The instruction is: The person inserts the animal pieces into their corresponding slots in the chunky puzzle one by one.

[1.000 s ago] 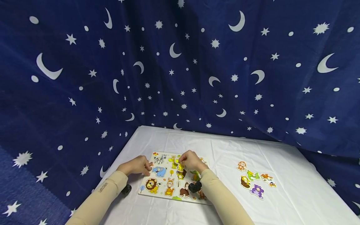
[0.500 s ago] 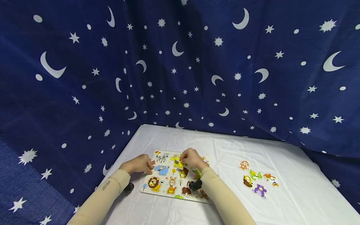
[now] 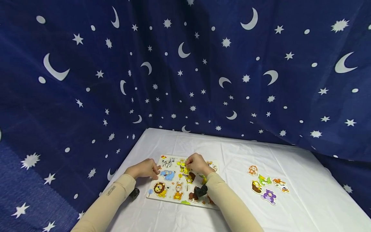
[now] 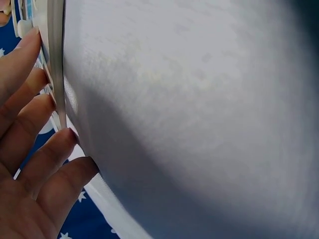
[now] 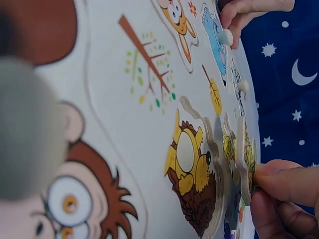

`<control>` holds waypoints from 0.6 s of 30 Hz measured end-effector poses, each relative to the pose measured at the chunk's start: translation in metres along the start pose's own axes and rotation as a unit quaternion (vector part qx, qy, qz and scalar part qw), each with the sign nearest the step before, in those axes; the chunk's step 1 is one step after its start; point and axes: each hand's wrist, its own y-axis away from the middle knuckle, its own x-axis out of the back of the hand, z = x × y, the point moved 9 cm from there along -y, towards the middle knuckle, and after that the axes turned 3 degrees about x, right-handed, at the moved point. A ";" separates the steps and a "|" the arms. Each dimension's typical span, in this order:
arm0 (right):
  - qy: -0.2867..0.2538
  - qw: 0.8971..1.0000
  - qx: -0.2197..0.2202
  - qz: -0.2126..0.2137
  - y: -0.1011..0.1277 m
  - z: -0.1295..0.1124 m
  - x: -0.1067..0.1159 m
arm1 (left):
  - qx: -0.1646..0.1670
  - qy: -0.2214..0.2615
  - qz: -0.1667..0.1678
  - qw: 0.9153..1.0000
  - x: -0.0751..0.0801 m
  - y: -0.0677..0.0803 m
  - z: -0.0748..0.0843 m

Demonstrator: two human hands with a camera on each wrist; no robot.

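Note:
On the white table lies a wooden puzzle board (image 3: pixel 171 182) with animal pictures. A giraffe puzzle piece (image 3: pixel 185 169) is pinched between thumb and fingers of my right hand (image 3: pixel 197 163). In the right wrist view the giraffe piece (image 5: pixel 245 164) stands edge-on, tilted, close over the giraffe picture and beside the hedgehog picture (image 5: pixel 197 181). My left hand (image 3: pixel 146 169) rests its fingers along the board's left edge, near the blue elephant piece (image 3: pixel 168 175); its fingertips (image 4: pixel 65 137) line that edge in the left wrist view.
Several loose animal pieces lie right of the board: an orange monkey (image 3: pixel 253 170), a green crocodile (image 3: pixel 264 180), a hedgehog (image 3: pixel 256 187) and a purple animal (image 3: pixel 269 196). Lion (image 3: pixel 160 189) and zebra (image 3: pixel 168 162) show on the board. A dark blue star-patterned curtain (image 3: pixel 203 64) hangs behind.
My right hand has brought the giraffe piece slightly up and left over the giraffe picture. The left hand stays at the board's edge. The head view has shifted a little.

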 end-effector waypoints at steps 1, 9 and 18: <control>0.000 1.000 0.001 0.002 0.000 0.000 0.000 | 0.002 0.001 0.000 1.000 0.000 0.001 -0.001; 0.005 1.000 0.010 0.013 -0.005 0.003 -0.001 | -0.009 0.009 -0.001 1.000 -0.002 -0.001 -0.001; 0.004 1.000 0.008 0.009 -0.010 0.004 -0.007 | -0.015 0.012 -0.002 1.000 -0.002 0.000 -0.003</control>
